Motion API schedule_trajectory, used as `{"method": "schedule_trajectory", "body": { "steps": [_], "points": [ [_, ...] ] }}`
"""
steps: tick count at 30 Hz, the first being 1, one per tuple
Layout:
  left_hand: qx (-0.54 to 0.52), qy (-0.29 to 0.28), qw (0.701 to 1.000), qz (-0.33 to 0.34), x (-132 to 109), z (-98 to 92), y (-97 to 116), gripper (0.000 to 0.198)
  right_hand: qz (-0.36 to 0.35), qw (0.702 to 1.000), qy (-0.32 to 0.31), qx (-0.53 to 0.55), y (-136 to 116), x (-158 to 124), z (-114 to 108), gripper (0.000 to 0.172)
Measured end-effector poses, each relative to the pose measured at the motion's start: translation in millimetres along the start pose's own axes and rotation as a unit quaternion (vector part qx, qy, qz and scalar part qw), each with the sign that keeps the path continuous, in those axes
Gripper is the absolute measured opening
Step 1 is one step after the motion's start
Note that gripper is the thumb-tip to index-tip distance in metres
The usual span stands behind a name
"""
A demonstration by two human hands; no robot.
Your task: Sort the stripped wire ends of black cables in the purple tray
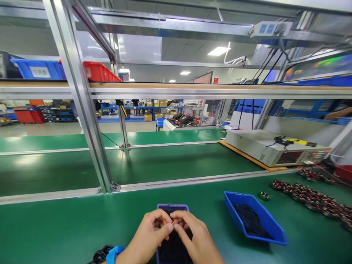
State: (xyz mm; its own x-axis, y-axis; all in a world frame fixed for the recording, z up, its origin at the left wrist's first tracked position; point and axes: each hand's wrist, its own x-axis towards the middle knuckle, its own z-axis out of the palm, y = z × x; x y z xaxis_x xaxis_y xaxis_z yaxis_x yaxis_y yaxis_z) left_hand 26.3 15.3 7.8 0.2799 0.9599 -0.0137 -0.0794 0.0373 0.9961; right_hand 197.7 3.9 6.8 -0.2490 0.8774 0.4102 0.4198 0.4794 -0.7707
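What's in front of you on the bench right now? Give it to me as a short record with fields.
Left hand: fingers on a small brass-coloured part
Right hand: fingers pinching that part
Under hands: purple tray, black contents
Right of hands: blue tray, black pieces
Far right: rows of wound coils
Surface: green bench mat
Beyond: benchtop test instrument

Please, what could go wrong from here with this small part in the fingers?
The tiny gold piece between the left hand and right hand could slip and fall into the black pieces in the purple tray, where it would be hard to find. The blue tray nearby could also be bumped and spill.
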Motion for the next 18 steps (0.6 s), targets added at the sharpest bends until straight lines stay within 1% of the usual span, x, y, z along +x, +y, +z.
{"method": "schedule_trajectory", "body": {
  "steps": [2,5,7,9,11,18],
  "points": [
    [0.009,-0.007,1.0,0.004,-2,-1.1,0,0.041,-0.009,1.0,0.026,0.01,0,-2,2,0.021],
    [0.016,-0.005,1.0,0.0,-3,-1.4,0,0.036,-0.027,0.995,0.092,-0.001,5,-3,5,0.021],
    [0.019,-0.002,1.0,0.006,-4,-1.2,-2,0.033,-0.066,0.988,0.138,-0.026,9,-3,6,0.022],
    [0.021,-0.002,1.0,0.012,-4,-1.1,-3,0.03,-0.117,0.978,0.163,-0.048,12,-2,7,0.022],
    [0.023,-0.002,1.0,0.015,-4,-1.2,-4,0.028,-0.145,0.974,0.166,-0.059,12,-1,7,0.02],
    [0.02,0.0,1.0,0.0,-3,-0.7,0,0.029,-0.174,0.97,0.155,-0.066,8,1,5,0.017]
  ]
}}
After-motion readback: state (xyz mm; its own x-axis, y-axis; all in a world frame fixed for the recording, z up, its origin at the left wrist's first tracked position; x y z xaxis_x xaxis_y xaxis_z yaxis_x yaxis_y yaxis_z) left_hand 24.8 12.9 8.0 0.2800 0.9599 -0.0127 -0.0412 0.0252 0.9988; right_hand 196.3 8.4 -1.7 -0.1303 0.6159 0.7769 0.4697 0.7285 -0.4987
